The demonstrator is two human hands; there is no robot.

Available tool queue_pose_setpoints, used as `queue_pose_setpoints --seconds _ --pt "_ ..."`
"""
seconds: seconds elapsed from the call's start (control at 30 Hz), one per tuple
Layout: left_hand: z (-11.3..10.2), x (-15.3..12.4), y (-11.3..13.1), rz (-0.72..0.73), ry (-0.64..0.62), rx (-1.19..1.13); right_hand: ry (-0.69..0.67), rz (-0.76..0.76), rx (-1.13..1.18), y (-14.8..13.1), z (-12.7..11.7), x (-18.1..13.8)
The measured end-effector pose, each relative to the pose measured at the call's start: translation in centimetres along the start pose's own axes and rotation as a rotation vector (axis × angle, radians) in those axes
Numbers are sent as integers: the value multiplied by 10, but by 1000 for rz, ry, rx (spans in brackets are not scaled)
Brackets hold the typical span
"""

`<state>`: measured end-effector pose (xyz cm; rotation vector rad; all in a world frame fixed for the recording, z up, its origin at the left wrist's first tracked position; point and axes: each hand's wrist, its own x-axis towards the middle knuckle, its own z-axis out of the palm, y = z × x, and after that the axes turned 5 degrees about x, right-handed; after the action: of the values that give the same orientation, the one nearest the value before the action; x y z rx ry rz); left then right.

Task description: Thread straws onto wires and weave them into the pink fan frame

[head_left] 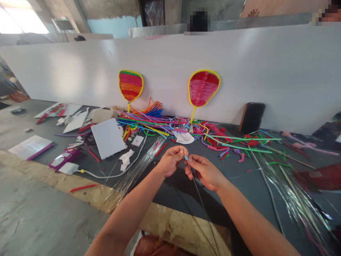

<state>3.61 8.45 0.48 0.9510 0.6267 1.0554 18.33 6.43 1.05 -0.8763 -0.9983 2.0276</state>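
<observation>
Over the dark table, my left hand (173,160) and my right hand (206,171) meet, both with fingers pinched together. A small light-blue piece (185,157), perhaps a bit of pipe cleaner, shows between the fingertips; my left fingers close on its end. My right thumb and fingers grip thin wire strands (199,195) just below it. Those strands trail down past the table's front edge towards my lap. Fingers hide how the blue piece and the strands are joined.
Colourful pipe cleaners (157,122) lie heaped behind my hands. Two yellow-rimmed fan shapes, one striped (131,85) and one pink (204,89), lean against the white board (165,53). A phone (252,118) stands right; silvery strands (135,167) and a white cable (106,176) lie left.
</observation>
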Motion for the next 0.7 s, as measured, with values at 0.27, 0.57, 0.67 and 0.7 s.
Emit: queue_pose_setpoints --seconds 0.27,0.57,0.67,0.7 --pt "3 2 1 -22 65 -26 151 -266 -199 4 5 0" --pt "0 7 -4 60 216 175 327 -402 -675 4 1 -2" --pt "1 7 -3 53 244 235 351 -406 -769 5 -1 -2" --pt "1 7 -2 50 248 247 353 -406 -782 6 -1 -2"
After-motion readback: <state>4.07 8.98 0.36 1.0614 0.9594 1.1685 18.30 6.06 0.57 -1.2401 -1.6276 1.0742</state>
